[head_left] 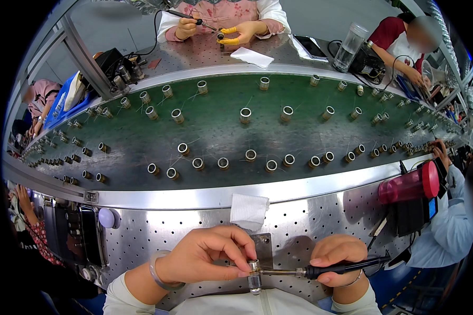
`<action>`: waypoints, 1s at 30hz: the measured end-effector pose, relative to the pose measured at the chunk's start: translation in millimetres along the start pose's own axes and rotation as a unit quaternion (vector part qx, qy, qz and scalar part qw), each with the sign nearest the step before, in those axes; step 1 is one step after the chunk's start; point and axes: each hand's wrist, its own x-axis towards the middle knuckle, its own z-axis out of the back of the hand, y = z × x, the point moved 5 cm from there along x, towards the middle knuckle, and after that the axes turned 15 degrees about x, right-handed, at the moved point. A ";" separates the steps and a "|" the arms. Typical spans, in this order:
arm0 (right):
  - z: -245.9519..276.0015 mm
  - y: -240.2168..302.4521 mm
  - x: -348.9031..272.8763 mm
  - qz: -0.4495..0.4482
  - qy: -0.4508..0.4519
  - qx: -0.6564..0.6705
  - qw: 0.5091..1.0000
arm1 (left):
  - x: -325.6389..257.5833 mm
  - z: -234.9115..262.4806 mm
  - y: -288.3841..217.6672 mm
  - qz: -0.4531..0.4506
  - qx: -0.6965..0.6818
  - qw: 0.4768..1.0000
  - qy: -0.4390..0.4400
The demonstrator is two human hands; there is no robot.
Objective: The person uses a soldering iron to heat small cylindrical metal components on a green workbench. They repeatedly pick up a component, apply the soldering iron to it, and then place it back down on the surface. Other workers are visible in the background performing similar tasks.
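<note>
The left hand (205, 257) pinches a small metal cylinder (254, 275) over the perforated bench (299, 220). The right hand (339, 257) holds a soldering iron (320, 270), its tip touching the cylinder.

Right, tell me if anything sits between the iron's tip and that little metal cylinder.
Nothing visible does. The soldering iron in the right hand reaches straight across, its tip meeting the top of the small metal cylinder pinched in the left hand fingers.
</note>
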 end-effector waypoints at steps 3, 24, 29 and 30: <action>-0.7 0.9 2.1 0.004 0.008 -0.003 1.000 | 0.0 -0.2 0.3 0.002 0.000 1.000 -0.001; -2.8 3.0 6.1 0.007 0.032 -0.021 0.999 | 3.0 1.3 -3.3 0.045 -0.056 0.997 0.003; -2.6 3.2 7.1 0.004 0.039 -0.023 0.999 | 8.4 1.7 -7.2 0.084 -0.071 0.994 0.017; -2.7 3.5 7.5 0.008 0.038 -0.021 0.999 | 9.4 2.1 -4.7 0.071 -0.056 0.995 0.037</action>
